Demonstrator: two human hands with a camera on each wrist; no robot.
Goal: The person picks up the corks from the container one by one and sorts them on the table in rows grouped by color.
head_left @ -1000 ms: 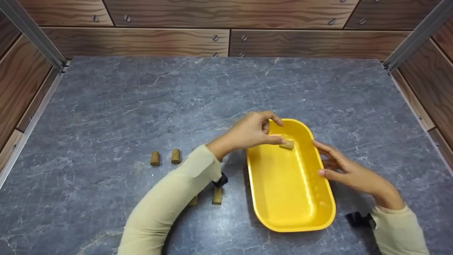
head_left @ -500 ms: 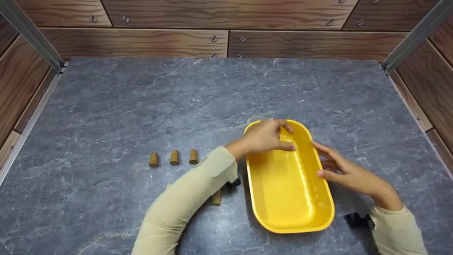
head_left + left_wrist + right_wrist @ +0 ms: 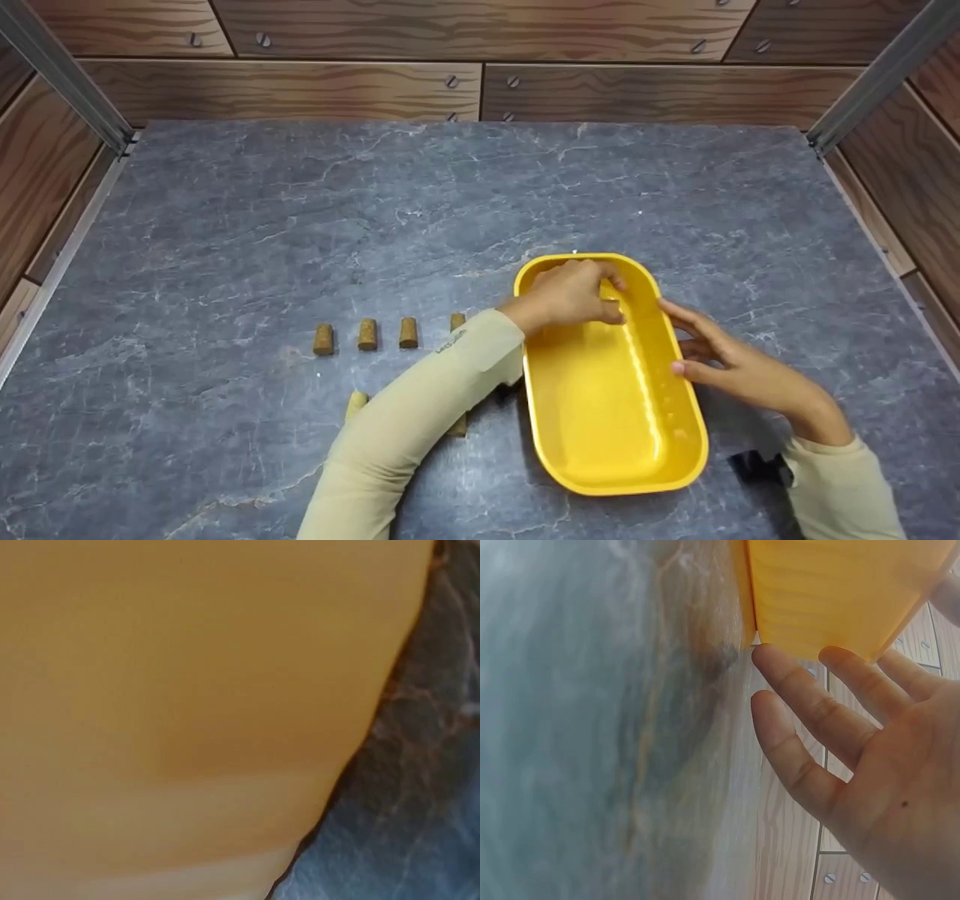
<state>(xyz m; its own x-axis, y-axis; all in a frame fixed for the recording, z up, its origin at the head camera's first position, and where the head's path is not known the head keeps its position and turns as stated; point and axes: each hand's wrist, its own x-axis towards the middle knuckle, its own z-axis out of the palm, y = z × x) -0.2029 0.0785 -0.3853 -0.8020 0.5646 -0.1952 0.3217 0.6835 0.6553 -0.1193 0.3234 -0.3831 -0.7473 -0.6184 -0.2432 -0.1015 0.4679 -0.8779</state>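
Note:
A yellow plastic tray (image 3: 600, 420) lies lengthwise on the grey marbled table. My left hand (image 3: 566, 296) reaches over its left rim into the far end, thumb and index finger apart at the tips. No cork shows at its fingertips, and the palm side is hidden. My right hand (image 3: 739, 364) rests against the tray's right rim; in the right wrist view its loosely straight fingers (image 3: 802, 701) touch or nearly touch the tray's outer side (image 3: 825, 600). Left of the tray stand corks (image 3: 323, 340) in a row, one partly behind the left sleeve.
In front of that row, a paler cork (image 3: 356, 403) and a brown cork (image 3: 457, 427) show partly beside the left sleeve (image 3: 420, 420). Wood-patterned walls (image 3: 300, 90) border the table (image 3: 420, 202). A yellow surface (image 3: 187, 690) fills most of the left wrist view.
My left hand has moved right and lower into the tray; the cork seen by its thumb a second ago is out of sight. The sleeve's shift uncovers more corks. My right hand stays put.

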